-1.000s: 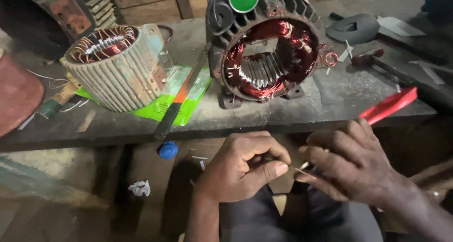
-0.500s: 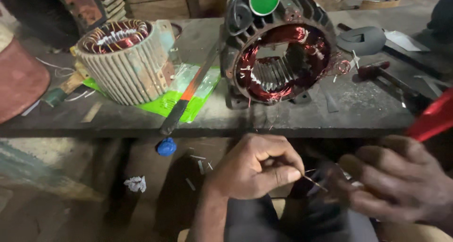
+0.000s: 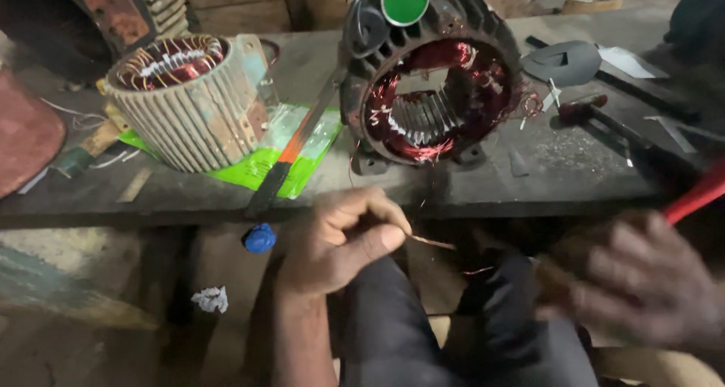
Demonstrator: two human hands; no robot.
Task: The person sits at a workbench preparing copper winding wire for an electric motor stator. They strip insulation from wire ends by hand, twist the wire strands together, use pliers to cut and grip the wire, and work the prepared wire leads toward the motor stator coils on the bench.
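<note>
My left hand (image 3: 343, 240) pinches the end of a thin copper wire (image 3: 432, 242) between thumb and forefinger, below the bench edge. My right hand (image 3: 642, 289) is blurred at the lower right, apart from the left; a red-handled tool (image 3: 698, 194) sticks up from it. Whether the wire reaches the right hand I cannot tell. On the bench above stands a dark motor stator (image 3: 438, 85) with red copper windings, its open bore facing me. My dark-trousered legs fill the bottom middle.
A second, pale ribbed stator (image 3: 185, 100) sits at the bench's left on a green sheet (image 3: 264, 164). A long flat tool with an orange band (image 3: 291, 153) lies between the stators. Screwdrivers and metal scraps (image 3: 596, 107) lie at the right. A blue cap (image 3: 260, 238) lies below.
My right hand has pulled away to the right and down from the left hand, drawing the wire out. The view has shifted closer to the bench.
</note>
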